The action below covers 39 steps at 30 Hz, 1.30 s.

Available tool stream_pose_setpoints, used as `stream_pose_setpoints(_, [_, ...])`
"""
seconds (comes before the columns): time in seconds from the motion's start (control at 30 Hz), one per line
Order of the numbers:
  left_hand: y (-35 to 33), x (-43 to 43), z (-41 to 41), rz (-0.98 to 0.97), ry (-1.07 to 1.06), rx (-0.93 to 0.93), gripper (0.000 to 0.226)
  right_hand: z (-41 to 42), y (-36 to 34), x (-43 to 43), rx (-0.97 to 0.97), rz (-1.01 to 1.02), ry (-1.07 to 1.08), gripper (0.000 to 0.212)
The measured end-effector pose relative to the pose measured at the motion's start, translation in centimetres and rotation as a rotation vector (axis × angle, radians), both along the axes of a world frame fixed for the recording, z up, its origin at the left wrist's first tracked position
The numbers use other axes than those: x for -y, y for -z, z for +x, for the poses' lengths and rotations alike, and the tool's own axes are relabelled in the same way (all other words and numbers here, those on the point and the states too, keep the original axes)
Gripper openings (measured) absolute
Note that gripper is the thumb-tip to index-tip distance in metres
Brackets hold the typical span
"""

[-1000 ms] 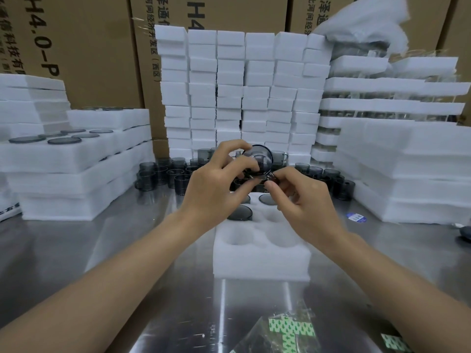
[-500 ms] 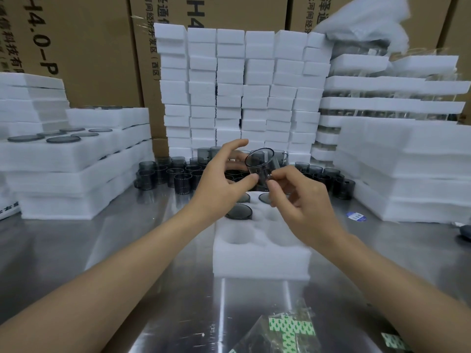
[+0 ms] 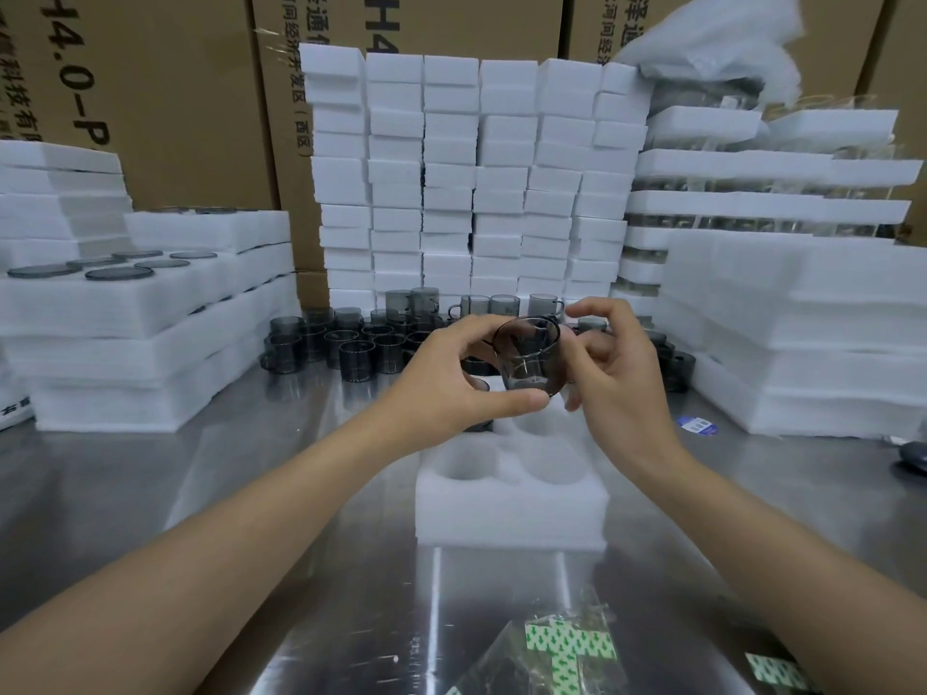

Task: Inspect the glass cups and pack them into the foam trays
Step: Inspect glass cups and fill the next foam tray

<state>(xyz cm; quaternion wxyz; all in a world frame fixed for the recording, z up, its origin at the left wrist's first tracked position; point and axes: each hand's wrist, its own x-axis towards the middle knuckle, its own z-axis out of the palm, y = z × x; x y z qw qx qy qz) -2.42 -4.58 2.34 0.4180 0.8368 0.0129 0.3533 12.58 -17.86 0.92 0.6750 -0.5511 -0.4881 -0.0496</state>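
A smoky grey glass cup (image 3: 530,355) is held upright above the white foam tray (image 3: 511,509). My left hand (image 3: 446,383) grips it, thumb under its base and fingers behind its rim. My right hand (image 3: 614,373) holds its right side with curled fingers. The tray has several round pockets; the near ones are empty, and the far ones are mostly hidden by my hands. A dark cup edge (image 3: 479,426) shows in a far left pocket.
Several loose grey cups (image 3: 346,343) crowd the steel table (image 3: 251,494) behind the tray. Stacks of foam trays stand left (image 3: 125,318), centre back (image 3: 471,193) and right (image 3: 802,343). A plastic bag with green print (image 3: 562,649) lies near the front edge.
The cup has turned from tilted mouth-toward-me to nearly upright and dropped a little. My left thumb has moved under its base, and my right hand has shifted to its side.
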Motion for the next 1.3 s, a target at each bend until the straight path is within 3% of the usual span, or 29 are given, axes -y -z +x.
stream_pose_setpoints(0.23, [0.5, 0.0, 0.3, 0.153, -0.235, 0.188, 0.058, -1.2, 0.1, 0.2, 0.15, -0.108, -0.06, 0.015])
stream_pose_setpoints(0.4, [1.0, -0.3, 0.7, 0.263, -0.338, 0.245, 0.063, -1.2, 0.7, -0.2, 0.25, -0.184, -0.02, 0.055])
stream_pose_setpoints(0.67, [0.4, -0.9, 0.2, 0.378, -0.24, 0.272, 0.069, -1.0, -0.1, 0.7, 0.247, -0.128, -0.066, 0.046])
stream_pose_setpoints(1.0, [0.8, -0.7, 0.4, 0.303, -0.228, 0.331, 0.065, -0.6, 0.0, 0.5, 0.437, -0.058, 0.138, 0.067])
stream_pose_setpoints(1.17, [0.6, -0.1, 0.3, 0.32, -0.226, 0.376, 0.066, -0.8, 0.1, 0.4, 0.446, 0.104, 0.149, 0.066])
stream_pose_setpoints(1.3, [0.4, 0.1, 0.2, 0.294, -0.217, 0.373, 0.067, -0.7, 0.1, 0.3, 0.458, 0.104, 0.17, 0.067])
